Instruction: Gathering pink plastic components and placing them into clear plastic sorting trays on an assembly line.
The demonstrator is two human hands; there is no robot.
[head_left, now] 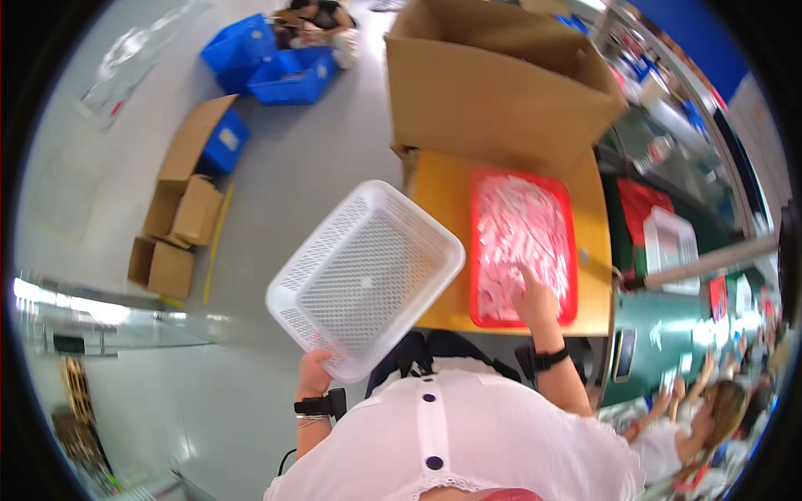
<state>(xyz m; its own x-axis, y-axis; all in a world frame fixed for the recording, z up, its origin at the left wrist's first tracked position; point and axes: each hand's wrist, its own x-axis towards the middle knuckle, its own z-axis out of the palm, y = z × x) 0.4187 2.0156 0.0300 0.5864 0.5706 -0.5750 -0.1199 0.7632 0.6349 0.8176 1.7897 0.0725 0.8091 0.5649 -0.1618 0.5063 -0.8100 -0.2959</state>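
My left hand (314, 374) is closed on the near corner of a white perforated plastic basket (322, 225), which is tilted and has nothing in it. This basket hangs over the floor, left of a small yellow wooden table (434, 188). On that table lies a red tray (571, 275) filled with small pink-and-white pieces (518, 221) that look shiny, like plastic packets. My right hand (536, 301) reaches over the tray's near side, its fingers apart and touching or just above the pieces. Whether a piece lies under the fingertips is hidden.
A large open cardboard box (493, 92) stands at the table's far end. Blue bins (292, 77) and open cartons (171, 267) sit on the floor to the left. A green workbench (643, 367) runs along the right, holding another white basket (671, 242). Other people sit nearby.
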